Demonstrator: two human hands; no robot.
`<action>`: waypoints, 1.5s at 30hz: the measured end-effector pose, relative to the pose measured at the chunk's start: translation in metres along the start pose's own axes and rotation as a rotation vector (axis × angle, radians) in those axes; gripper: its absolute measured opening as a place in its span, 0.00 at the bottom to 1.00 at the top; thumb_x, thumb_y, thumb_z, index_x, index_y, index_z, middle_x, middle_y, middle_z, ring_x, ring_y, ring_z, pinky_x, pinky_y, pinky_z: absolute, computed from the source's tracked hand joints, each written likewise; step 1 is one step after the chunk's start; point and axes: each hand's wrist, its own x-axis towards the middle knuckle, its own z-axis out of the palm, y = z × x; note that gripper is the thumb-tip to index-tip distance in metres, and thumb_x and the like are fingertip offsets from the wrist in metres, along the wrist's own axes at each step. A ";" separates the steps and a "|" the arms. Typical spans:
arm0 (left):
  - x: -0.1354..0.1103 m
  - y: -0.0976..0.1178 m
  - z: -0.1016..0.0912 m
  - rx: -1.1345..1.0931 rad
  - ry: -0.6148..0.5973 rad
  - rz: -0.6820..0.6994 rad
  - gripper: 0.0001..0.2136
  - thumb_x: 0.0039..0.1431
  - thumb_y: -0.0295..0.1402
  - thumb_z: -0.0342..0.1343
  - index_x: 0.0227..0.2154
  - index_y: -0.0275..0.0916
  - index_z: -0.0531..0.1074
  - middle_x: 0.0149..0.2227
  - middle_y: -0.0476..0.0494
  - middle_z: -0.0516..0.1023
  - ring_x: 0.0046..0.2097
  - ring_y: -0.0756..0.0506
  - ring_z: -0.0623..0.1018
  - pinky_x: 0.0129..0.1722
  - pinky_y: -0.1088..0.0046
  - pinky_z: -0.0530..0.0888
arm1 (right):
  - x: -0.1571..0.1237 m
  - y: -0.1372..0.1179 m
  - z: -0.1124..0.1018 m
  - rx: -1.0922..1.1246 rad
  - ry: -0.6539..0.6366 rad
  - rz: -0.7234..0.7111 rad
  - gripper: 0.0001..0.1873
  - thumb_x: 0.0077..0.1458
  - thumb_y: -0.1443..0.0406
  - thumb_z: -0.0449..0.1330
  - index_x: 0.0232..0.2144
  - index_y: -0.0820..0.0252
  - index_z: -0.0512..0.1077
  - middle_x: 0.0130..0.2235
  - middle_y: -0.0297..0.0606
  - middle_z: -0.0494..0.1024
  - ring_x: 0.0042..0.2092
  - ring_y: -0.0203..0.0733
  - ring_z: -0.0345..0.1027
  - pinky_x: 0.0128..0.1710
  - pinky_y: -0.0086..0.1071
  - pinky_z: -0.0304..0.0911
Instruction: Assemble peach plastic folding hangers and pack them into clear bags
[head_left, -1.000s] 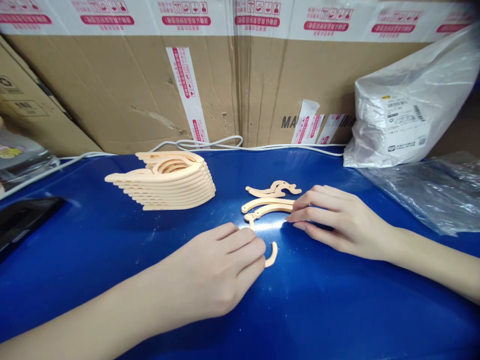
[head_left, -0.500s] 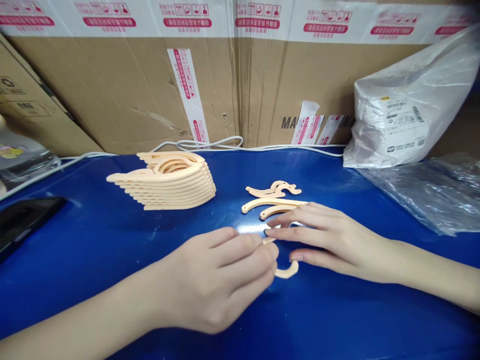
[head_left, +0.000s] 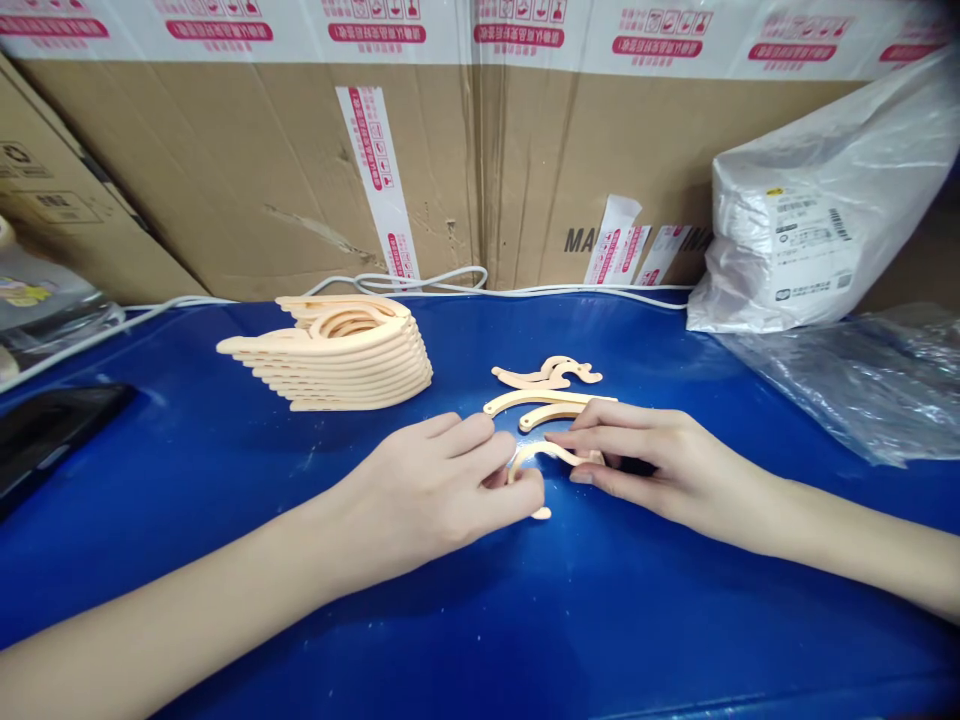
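A curved cream plastic hanger hook is held between my two hands just above the blue table. My left hand pinches its left part, and a small rounded end pokes out below the fingers. The hook's right end sits between the thumb and fingers of my right hand. Just behind the right fingertips lie two long curved hanger arms. Beyond these rest more S-shaped hook pieces. Farther left stands a stack of folded cream hangers.
Large cardboard boxes wall off the back of the blue table. A white cable runs along their base. A white plastic-wrapped package stands at the back right beside clear plastic film. A black phone lies at the left edge.
My left hand has drawn back slightly left and up, showing more of the hook. My right hand's fingers have closed on the hook's right end. The view has shifted slightly.
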 end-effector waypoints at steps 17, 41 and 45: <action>0.004 0.000 0.000 -0.202 -0.032 -0.325 0.10 0.66 0.28 0.53 0.49 0.33 0.68 0.48 0.39 0.75 0.50 0.42 0.74 0.51 0.64 0.72 | -0.003 0.002 -0.020 0.483 0.139 0.498 0.15 0.51 0.54 0.68 0.24 0.59 0.75 0.24 0.31 0.74 0.27 0.33 0.65 0.29 0.30 0.58; 0.004 -0.002 0.007 -0.247 -0.082 -0.246 0.09 0.67 0.35 0.54 0.41 0.37 0.76 0.50 0.38 0.75 0.57 0.37 0.72 0.51 0.57 0.75 | -0.002 0.010 -0.017 0.386 0.296 0.400 0.14 0.52 0.55 0.68 0.25 0.58 0.74 0.29 0.32 0.78 0.32 0.35 0.71 0.36 0.30 0.65; 0.003 0.000 0.005 -0.173 -0.035 -0.269 0.10 0.65 0.36 0.57 0.32 0.35 0.75 0.47 0.38 0.78 0.53 0.36 0.75 0.48 0.56 0.76 | 0.000 0.009 -0.014 0.394 0.302 0.399 0.13 0.52 0.56 0.68 0.25 0.59 0.74 0.28 0.31 0.78 0.32 0.34 0.70 0.36 0.28 0.65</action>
